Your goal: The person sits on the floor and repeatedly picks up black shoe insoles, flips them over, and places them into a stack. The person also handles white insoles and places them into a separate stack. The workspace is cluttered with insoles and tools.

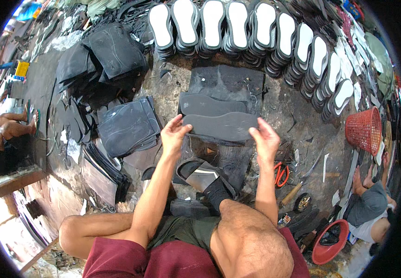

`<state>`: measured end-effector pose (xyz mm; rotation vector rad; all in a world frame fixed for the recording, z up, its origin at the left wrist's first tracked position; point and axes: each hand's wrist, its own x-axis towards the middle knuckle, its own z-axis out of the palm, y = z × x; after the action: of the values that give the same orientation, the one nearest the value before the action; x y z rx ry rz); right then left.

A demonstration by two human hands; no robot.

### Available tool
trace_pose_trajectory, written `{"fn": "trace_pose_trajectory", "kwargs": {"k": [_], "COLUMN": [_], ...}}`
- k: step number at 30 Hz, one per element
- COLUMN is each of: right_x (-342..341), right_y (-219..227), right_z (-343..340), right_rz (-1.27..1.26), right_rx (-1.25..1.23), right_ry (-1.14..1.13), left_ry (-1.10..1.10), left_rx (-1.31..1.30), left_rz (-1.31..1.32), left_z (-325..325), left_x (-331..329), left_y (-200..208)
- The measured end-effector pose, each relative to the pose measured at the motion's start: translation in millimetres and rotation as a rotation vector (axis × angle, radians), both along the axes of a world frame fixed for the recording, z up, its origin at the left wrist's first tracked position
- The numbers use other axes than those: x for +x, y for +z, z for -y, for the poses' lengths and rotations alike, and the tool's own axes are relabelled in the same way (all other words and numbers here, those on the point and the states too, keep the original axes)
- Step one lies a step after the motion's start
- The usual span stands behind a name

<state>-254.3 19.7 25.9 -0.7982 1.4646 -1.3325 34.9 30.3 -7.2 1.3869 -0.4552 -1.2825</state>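
A dark grey shoe sole (222, 126) lies crosswise between my two hands. At its left end, my left hand (173, 134) pinches it between thumb and fingers. My right hand (266, 139) has thumb and fingers closed about the other end. Just beyond it is a second dark sole (214, 103), resting on a black sheet (228, 78) on the floor. More dark pieces show under the held sole, partly hidden by it.
Stacks of soles with white tops (212, 23) curve along the back and right. Dark sheets (128, 125) are piled on the left. Red-handled scissors (281, 174), a wooden-handled tool (292, 193), a red basket (363, 131) and a red basin (330, 259) are on the right. Other people sit at both sides.
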Motion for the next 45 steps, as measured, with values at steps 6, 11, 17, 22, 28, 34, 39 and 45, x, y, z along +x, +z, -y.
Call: {"fn": "trace_pose_trajectory", "kwargs": {"k": [6,11,17,22,28,34,39,45], "right_x": [15,18,17,20,50,43,16,40], "right_y": [-51,-49,-65,-72,-36,-49,-27,33], "right_z": [-12,-8,-13,-16,-22,-30,-15,-18], "right_rz": [-0.017,-0.039,-0.090,-0.184,-1.347,-0.692,-0.193,-0.014], "right_rx": [0.230,0.293,0.227,0.180,-0.001,0.351,0.487,0.060], "right_ry": [0.030,0.050,0.050,0.016,-0.033,-0.063,0.199,0.283], "left_ry": [-0.160,-0.123,-0.090,-0.135,-0.163,-0.377,-0.336,-0.128], "left_rx": [0.200,0.168,0.153,0.175,0.188,0.243,0.404,0.289], "left_rz": [0.355,0.260,0.175,0.218,0.424,0.667,0.156,-0.207], "left_z": [0,0,2,5,4,1,-22,-23], "left_x": [21,27,26,26,27,26,48,59], "left_y": [-15,-29,-30,-33,-38,-25,-17,-20]}}
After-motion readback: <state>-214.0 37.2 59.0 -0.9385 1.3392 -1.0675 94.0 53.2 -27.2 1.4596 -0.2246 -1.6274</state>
